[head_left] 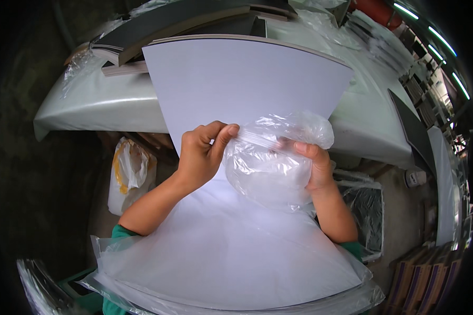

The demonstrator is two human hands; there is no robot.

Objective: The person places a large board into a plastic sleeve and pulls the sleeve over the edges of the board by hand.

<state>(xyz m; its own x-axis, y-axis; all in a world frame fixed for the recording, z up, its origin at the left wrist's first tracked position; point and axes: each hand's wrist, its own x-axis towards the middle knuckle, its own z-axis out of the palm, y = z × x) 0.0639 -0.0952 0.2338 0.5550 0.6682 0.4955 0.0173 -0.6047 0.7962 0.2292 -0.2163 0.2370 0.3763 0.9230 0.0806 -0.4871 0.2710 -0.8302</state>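
My left hand [201, 153] is closed, pinching the gathered edge of a clear plastic bag [268, 178] between thumb and fingers. At the bag's right side my right hand [319, 164] grips it with the thumb on top; its fingers show only faintly through the film. The crumpled bag hangs in front of a large white board [242, 79] that rests over the table edge. Below both hands, white sheeting under clear plastic film [236, 262] spreads across my lap.
Dark boards [168, 29] lie stacked on the covered table [97, 105]. A white bag with yellow marks [131, 173] sits below, left. Right are a film-wrapped dark panel [362, 215], a small white tub [415, 179] and upright boards [423, 278].
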